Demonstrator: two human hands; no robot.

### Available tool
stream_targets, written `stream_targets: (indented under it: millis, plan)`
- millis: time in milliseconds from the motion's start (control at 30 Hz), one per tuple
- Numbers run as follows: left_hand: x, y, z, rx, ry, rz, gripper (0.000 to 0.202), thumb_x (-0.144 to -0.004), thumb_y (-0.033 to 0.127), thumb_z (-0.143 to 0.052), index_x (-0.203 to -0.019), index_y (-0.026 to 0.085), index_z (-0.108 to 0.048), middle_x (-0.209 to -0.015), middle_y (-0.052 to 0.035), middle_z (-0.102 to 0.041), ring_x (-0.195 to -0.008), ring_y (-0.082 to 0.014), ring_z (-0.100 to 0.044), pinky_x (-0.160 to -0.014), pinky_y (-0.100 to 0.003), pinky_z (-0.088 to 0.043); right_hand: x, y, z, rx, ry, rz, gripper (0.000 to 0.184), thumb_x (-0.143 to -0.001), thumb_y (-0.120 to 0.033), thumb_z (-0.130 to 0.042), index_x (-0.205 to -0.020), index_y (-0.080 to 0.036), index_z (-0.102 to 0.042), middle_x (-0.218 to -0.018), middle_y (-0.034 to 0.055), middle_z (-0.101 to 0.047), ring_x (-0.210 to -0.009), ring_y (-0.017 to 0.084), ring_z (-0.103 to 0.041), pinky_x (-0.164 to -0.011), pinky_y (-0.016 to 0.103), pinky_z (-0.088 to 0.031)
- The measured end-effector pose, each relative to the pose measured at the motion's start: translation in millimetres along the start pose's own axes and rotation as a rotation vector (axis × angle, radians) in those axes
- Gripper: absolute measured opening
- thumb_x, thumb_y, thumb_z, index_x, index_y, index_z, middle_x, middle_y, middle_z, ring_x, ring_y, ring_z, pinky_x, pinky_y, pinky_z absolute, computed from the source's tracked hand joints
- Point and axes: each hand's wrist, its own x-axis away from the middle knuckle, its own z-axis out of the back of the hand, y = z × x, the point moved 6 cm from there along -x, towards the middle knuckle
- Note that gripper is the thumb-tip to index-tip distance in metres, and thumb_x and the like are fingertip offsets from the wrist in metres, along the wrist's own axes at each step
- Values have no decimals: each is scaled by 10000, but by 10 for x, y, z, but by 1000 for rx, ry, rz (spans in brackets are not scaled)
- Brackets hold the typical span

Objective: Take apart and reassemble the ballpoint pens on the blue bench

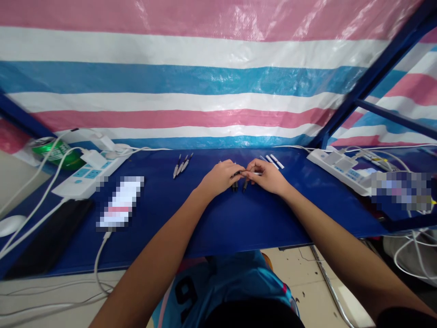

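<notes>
Jersey (218, 284) at 6 o'clock | blue workbench (218, 223) from 9 to 3 o'clock | left hand (218, 178) closed, pinching dark pen end (237, 174) at 12 o'clock | right hand (268, 177) closed, pinching white pen barrel (255, 173) | three dark pens (182, 165) at 11 o'clock | white barrels (273, 160) at 1 o'clock

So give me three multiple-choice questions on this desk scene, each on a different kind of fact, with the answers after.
1. Where is the green can?
A) Beyond the left white power strip
B) Between the hands
C) On the right power strip

2. How many pens lie left of the hands on the blue table?
A) One
B) Three
C) Six

3. How do the left hand and right hand stand?
A) Far apart
B) Fingers meeting at a small white-and-dark piece
C) Both on the can

Answers: 1 A, the can sits behind that strip. 2 B, three lie side by side. 3 B, the fingertips meet at the piece.
</notes>
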Motion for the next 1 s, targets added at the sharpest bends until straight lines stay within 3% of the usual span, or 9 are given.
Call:
stream_targets:
  millis: [167,367,600,733,1000]
  plan:
    - [2,21,70,51,110,-29,174,-1013,256,-672,-1172,213,-726,-1109,-67,-770,-1020,-206,-705,-908,-337,-550,-18,-13,15,-74,31,-14,461,-812,-657,-820,-943,-249,-651,-797,24,-729,-669,194,-677,-653,348,-566]
    - [9,-26,109,37,192,0,169,-1001,268,-691,-1156,218,-735,-1063,-66,-778,-1004,-207,-715,-907,-349,-568,-15,-49,89,-6,96,8,502,-800,-707,-800,-975,-246,-710,-840,42,-735,-677,195,-644,-610,340,-535]
    - [21,42,143,80,196,-45,292,-995,149,-640,-1271,218,-707,-1198,-80,-764,-1077,-197,-727,-941,-351,-594,0,-69,153,39,187,9,470,-829,-696,-783,-945,-243,-741,-796,40,-731,-701,206,-665,-671,360,-557]
    - [31,12,154,100,235,-13,311,-1009,159,-629,-1309,211,-691,-1249,-93,-756,-1099,-195,-733,-961,-357,-604,2,-80,171,33,192,7,465,-819,-690,-795,-935,-242,-745,-797,41,-738,-699,207,-671,-675,364,-568]
    - [45,-28,134,61,209,26,205,-1024,222,-639,-1202,216,-742,-1121,-66,-791,-995,-190,-752,-901,-331,-600,6,-79,166,49,171,29,463,-822,-698,-790,-951,-255,-748,-810,48,-750,-710,226,-685,-676,381,-575]
